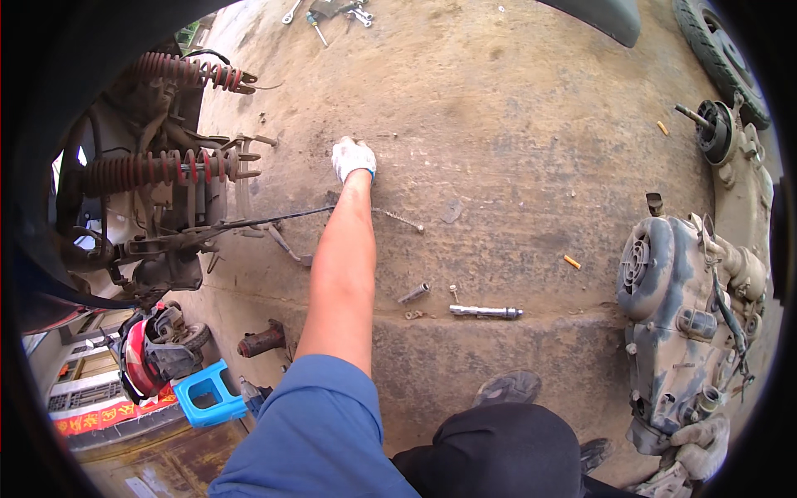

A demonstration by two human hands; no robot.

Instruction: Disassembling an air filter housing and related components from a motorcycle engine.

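Note:
My left hand (354,159), in a white knit glove, reaches far forward to the stained concrete ground. Its fingers are curled in and appear closed; anything within them is hidden. Close to its right lies a small bolt-like piece (393,134). A black cable (274,218) runs from the scooter frame (158,133) on the left and passes under my forearm; its thin end (400,219) comes out on the other side. Two rusty red shock absorbers (178,168) stick out from that frame toward the hand. My right hand is out of sight.
Nearer me lie a chrome extension bar (486,312), a socket (413,293) and a bolt (454,292). A dusty scooter engine (677,324) and a wheel (726,58) stand at right. Hand tools (318,29) lie far off. A blue stool (209,395) and red scooter (154,357) are lower left.

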